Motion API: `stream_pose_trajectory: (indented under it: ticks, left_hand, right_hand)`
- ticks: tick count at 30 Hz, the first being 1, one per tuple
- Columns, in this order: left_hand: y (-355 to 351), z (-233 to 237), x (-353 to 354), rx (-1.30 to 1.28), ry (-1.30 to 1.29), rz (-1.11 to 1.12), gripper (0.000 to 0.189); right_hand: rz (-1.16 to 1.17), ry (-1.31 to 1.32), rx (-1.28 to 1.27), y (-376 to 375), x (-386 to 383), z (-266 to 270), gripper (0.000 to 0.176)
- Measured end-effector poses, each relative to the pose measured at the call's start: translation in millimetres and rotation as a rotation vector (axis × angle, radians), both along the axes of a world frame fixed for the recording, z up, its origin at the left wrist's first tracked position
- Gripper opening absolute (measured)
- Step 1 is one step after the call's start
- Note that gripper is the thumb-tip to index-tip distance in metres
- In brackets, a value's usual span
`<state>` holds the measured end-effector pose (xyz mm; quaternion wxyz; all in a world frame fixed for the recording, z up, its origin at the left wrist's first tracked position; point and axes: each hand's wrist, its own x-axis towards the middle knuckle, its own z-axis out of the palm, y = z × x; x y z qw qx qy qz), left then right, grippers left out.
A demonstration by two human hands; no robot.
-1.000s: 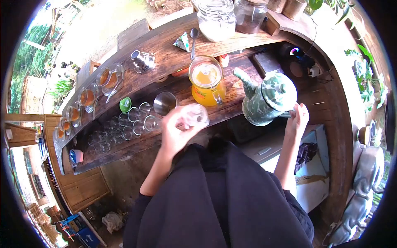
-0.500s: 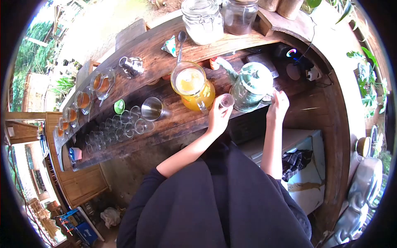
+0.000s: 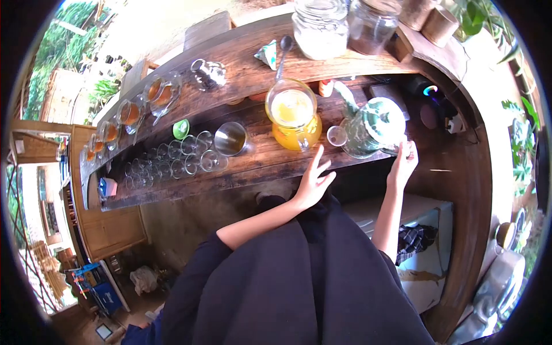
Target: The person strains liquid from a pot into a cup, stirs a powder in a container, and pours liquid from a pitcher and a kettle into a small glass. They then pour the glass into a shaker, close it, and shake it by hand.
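My left hand [image 3: 313,183] hangs in front of the counter's edge with its fingers spread and nothing in them. Just beyond its fingertips is a glass pitcher [image 3: 297,137] of orange-yellow liquid. A small clear glass [image 3: 337,136] stands beside a green-and-white marbled teapot [image 3: 368,129]. At the teapot's right side, my right hand [image 3: 404,163] is closed on the handle, which the fingers partly hide. The teapot's spout points toward the back left.
Several empty glasses [image 3: 184,164] and a metal cup [image 3: 230,139] stand on the lower shelf, near a green bowl-like item [image 3: 181,129]. Cups of amber drink [image 3: 129,113] line the upper ledge [image 3: 247,75]. Large glass jars [image 3: 321,34] stand at the back.
My left hand has let go of the small glass, drawn back toward me and spread its fingers. The glass now stands by the teapot. The whole view has shifted slightly.
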<state>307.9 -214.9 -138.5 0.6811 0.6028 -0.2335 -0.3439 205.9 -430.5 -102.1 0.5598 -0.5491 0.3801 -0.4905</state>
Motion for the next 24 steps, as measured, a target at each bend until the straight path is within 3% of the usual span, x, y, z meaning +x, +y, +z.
stream_pose_trajectory:
  ticks: [2,4,6,8,11,12,15,18,20,22,24]
  left_hand:
    - [34,-12,15,0.146,-0.025,-0.132,0.054]
    - [69,5,21,0.261,0.105,0.021,0.036]
    - [99,-4,25,0.289,-0.079,0.366,0.056]
    - [118,-5,39,0.338,-0.136,0.548,0.072]
    - [117,-4,66,0.202,-0.168,0.719,0.099]
    - [113,-7,77,0.193,-0.167,0.729,0.099]
    - [96,-30,113,-0.002,-0.515,0.812,0.107]
    - [82,-33,128,-0.051,-0.33,0.899,0.085]
    - [80,-30,131,-0.037,-0.346,0.931,0.079]
    - [85,-30,125,-0.014,-0.361,0.963,0.074]
    - [100,-17,109,0.177,-0.459,0.887,0.065]
  right_hand:
    - [-0.091,0.129,-0.11,3,-2,-4,0.015]
    - [-0.304,0.201,-0.219,20,1,11,0.019]
    - [-0.536,0.218,-0.51,42,4,34,0.025]
    - [-0.535,0.215,-0.81,60,7,56,0.026]
    - [-0.273,0.026,-0.961,106,42,94,0.032]
    - [-0.161,-0.044,-1.01,121,57,103,0.035]
    - [0.202,-0.04,-1.034,154,95,105,0.038]
    - [0.398,0.116,-1.2,167,151,127,0.039]
    - [0.55,0.311,-1.193,173,195,151,0.041]
    - [0.539,0.185,-1.291,168,252,152,0.04]
    - [0.546,0.21,-1.301,167,298,152,0.044]
